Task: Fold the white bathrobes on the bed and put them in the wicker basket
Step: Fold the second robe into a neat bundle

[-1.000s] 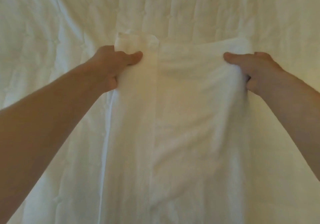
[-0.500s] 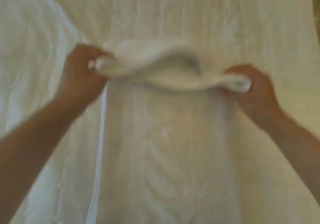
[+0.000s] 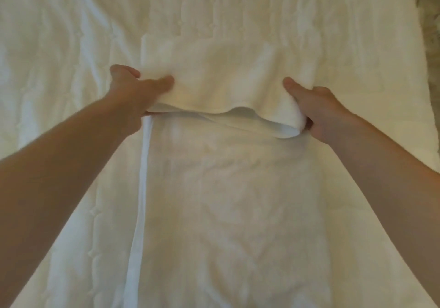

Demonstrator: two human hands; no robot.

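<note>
A white bathrobe (image 3: 228,188) lies lengthwise on the bed, folded into a long narrow strip. Its far end is turned back toward me in a fold (image 3: 221,79). My left hand (image 3: 135,93) grips the left edge of that fold, thumb on top and fingers underneath. On the right edge, my right hand (image 3: 319,110) grips the fold the same way. The fold's near edge sags open between my hands. No wicker basket is in view.
The white quilted bed cover (image 3: 71,46) fills nearly the whole view. The bed's right edge (image 3: 423,93) runs down the right side, with a strip of patterned floor (image 3: 431,29) beyond it.
Both hands lifted the robe's far end and brought it back toward me, then laid the fold down flatter. The camera view shifted so that the bed's right edge shows.
</note>
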